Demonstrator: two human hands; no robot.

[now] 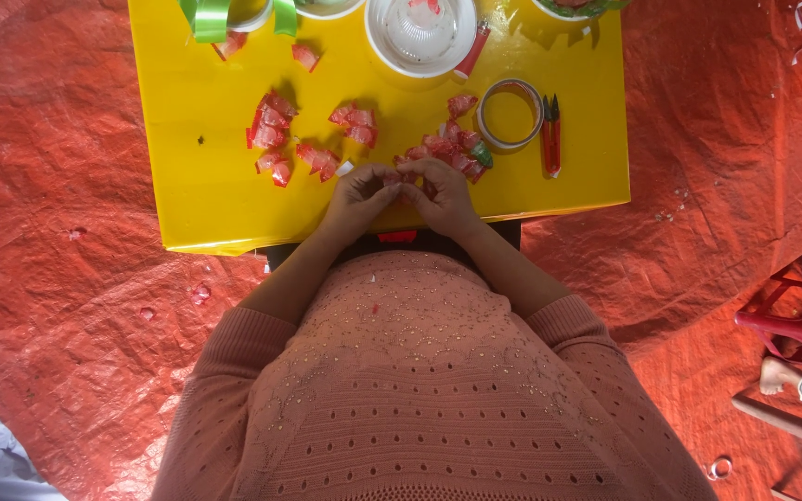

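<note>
Yellow plastic is making the top of the small table (197,186) where we are working, and it is standing on a red woven sheet (67,306) that is covering the ground. We are holding our left hand (356,197) and our right hand (445,195) close together at the near edge of the table, fingertips meeting in the middle. Both hands are pinching one small red piece (403,186) between them; the fingers are closed on it, and most of it is hiding under them, so we cannot tell its exact shape.

Just behind the right hand a heap of folded red pieces (452,148) is lying, nearly touching the knuckles. Two more groups of red pieces are lying to the left, one in the middle (355,123) and a bigger one further left (273,134). A roll of clear tape (485,125) is lying flat beside the heap, and red snips (550,134) are lying just to the right of it. At the far edge a white round bowl (420,32) is standing, with a green ribbon (211,19) well to its left. At the right border of the view a red plastic stool (791,320) is standing beside another person's bare foot (777,374).
</note>
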